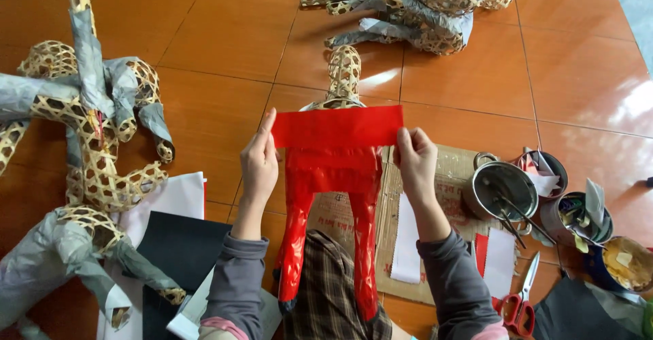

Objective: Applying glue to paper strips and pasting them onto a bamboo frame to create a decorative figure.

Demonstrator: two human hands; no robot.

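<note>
My left hand (259,162) and my right hand (415,161) stretch a red paper strip (337,126) flat between them, one hand pinching each end. The strip is held over a woven bamboo animal frame (344,72) that rests on my lap. The frame's body and two legs (332,204) are covered in glossy red paper, while its neck is bare bamboo weave.
Grey paper-covered bamboo frames lie at the left (81,136) and top (422,7) on the orange tiled floor. A cardboard sheet (449,177) with white strips, a metal pot (501,190), tins, red-handled scissors (520,302) and black and white paper sheets (178,245) surround me.
</note>
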